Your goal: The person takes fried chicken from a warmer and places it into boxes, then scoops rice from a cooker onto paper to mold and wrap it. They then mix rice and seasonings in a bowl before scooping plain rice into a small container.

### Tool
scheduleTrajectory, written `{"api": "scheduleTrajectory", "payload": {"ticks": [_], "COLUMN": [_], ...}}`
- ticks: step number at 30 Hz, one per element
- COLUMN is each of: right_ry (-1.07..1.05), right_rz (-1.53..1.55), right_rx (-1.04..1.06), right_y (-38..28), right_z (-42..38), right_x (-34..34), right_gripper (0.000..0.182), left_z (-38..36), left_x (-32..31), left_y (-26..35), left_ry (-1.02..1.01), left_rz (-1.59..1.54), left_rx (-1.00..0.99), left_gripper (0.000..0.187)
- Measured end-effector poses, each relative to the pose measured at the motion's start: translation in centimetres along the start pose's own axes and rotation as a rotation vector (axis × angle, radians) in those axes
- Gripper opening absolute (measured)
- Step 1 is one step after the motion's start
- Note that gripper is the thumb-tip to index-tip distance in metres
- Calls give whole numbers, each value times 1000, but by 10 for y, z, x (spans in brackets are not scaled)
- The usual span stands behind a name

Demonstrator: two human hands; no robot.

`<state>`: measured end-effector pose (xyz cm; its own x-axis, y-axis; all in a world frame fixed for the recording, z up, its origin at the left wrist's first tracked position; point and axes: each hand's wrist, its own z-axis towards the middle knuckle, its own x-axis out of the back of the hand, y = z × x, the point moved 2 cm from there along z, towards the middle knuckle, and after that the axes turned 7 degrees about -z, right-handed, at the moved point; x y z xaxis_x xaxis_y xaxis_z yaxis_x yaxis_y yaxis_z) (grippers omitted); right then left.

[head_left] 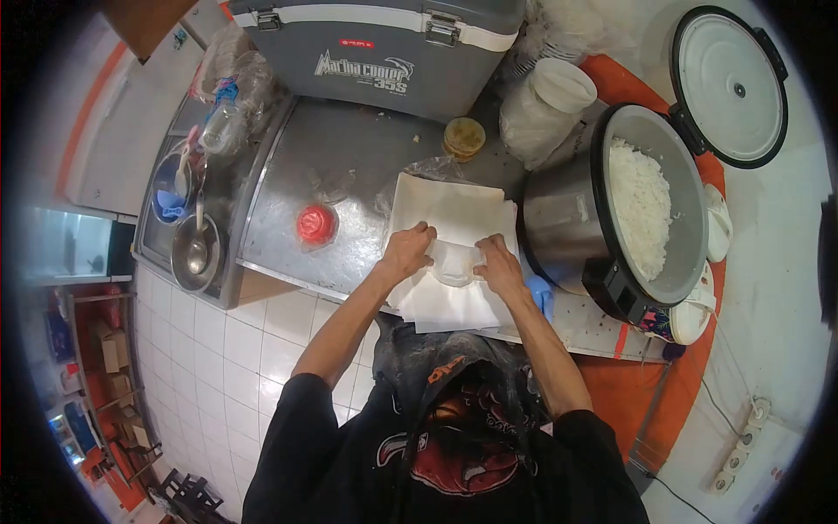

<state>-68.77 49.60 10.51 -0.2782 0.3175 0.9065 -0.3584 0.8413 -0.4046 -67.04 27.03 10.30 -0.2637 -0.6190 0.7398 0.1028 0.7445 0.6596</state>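
Observation:
My left hand (408, 253) and my right hand (500, 265) work at either side of a small translucent plastic piece (455, 264), with bent fingers pinching its edges. Whether it is a sheet, a bag or a shallow container cannot be made out. It lies over a stack of white paper sheets (445, 312), beside a crease across the paper. Beyond my hands the upper part of the paper (445, 203) spreads toward crumpled clear plastic (435, 168). To the right of my right hand, a blue object (540, 297) sits against the stack, partly hidden.
A large cooker of white rice (642, 210) stands right with its lid (733, 87) raised. A grey cooler (375, 65) is at the back. A red wrapped item (316, 225), a yellowish tub (463, 138) and a metal bowl with a ladle (197, 255) lie around.

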Motion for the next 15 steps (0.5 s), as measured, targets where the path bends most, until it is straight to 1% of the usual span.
{"api": "scheduleTrajectory", "payload": {"ticks": [1, 3, 4, 6, 7, 9, 10, 12, 13, 15], "right_ry": [-2, -348, -346, -132, -132, -18, -24, 47, 45, 147], "right_rz": [0, -35, -36, -66, -68, -121, -120, -105, -105, -24], "right_rx": [4, -193, -190, -149, -147, -34, -33, 163, 166, 259], "right_y": [-4, -12, -13, -14, -14, -14, -10, -5, -7, -11], "right_z": [4, 17, 17, 16, 12, 2, -4, -12, -17, -23], "right_x": [6, 20, 18, 18, 12, -3, -10, -17, -17, -11], "right_gripper": [39, 34, 34, 28, 28, 18, 18, 11, 11, 15], "left_z": [1, 5, 3, -3, -8, -22, -29, -39, -44, -50], "left_x": [0, 1, 4, 8, 6, -1, -8, -21, -20, -13], "left_y": [-2, -8, -6, -1, 0, 3, -1, -5, -6, -6], "left_ry": [3, -173, -171, -54, -53, 45, 42, 108, 109, 179], "left_rz": [0, -24, -23, -4, -4, 136, 133, 279, 278, 73], "left_rx": [3, 39, 39, 71, 71, -3, 2, -224, -221, -315], "left_gripper": [26, 30, 30, 27, 27, 20, 20, 12, 12, 12]}}
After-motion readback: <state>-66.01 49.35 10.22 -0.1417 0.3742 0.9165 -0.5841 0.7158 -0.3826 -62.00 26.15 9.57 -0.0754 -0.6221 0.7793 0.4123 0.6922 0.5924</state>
